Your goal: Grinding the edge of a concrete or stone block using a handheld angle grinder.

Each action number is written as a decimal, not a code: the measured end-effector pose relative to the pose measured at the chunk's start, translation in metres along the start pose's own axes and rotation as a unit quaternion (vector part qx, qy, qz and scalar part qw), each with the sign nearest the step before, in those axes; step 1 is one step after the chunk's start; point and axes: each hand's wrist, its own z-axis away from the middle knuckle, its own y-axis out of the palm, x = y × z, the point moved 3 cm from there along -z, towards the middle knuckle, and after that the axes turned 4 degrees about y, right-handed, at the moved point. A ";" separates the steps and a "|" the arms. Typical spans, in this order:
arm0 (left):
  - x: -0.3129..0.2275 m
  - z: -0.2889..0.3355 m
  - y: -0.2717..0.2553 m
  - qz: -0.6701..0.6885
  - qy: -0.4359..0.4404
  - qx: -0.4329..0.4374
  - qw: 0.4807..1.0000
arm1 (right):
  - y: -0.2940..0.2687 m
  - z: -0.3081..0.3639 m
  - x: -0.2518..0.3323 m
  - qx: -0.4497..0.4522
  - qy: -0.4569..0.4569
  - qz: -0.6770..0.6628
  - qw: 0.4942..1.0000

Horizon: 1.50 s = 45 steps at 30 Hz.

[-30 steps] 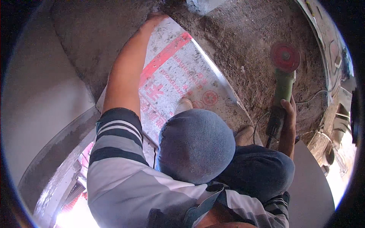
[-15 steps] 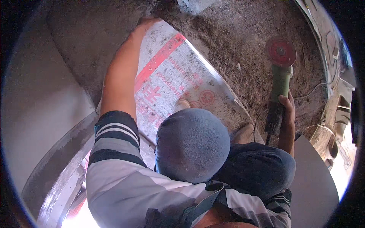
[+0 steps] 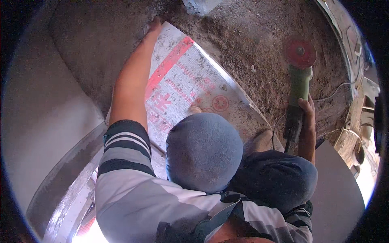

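Note:
My right hand [image 3: 308, 111] wraps round the dark rear body of an angle grinder [image 3: 300, 87]. The grinder has a green front housing, and its red disc [image 3: 300, 51] points away from me over the soil. My left arm reaches far forward, with my left hand [image 3: 155, 26] beside the far pointed corner of a silver foil-faced sheet [image 3: 170, 77]. Its fingers are dim and partly hidden, so their grip does not show. A red stripe and red print cross the sheet, and dirt crumbs are scattered over it.
Loose brown soil [image 3: 251, 44] lies beyond and right of the sheet. A pale block [image 3: 200, 6] sits at the far edge. A cable [image 3: 334, 91] crosses the ground at right, near rough timber [image 3: 352, 133]. My bent knees and feet are over the sheet; a grey wall [image 3: 44, 121] stands left.
My left hand has shifted slightly left, from the sheet's far corner to just beside it. The grinder stays in my right hand, almost in the same place.

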 end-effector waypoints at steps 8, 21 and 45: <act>0.015 -0.003 -0.007 -0.118 -0.092 -0.221 0.964 | -0.029 0.006 -0.016 -0.004 0.004 -0.059 0.998; -0.301 0.207 0.110 0.067 0.177 0.460 0.867 | -0.066 0.020 -0.020 -0.066 -0.146 -0.294 0.942; -0.430 0.283 0.297 0.178 -0.176 0.583 0.773 | -0.126 0.092 -0.211 -0.136 -0.066 0.459 0.876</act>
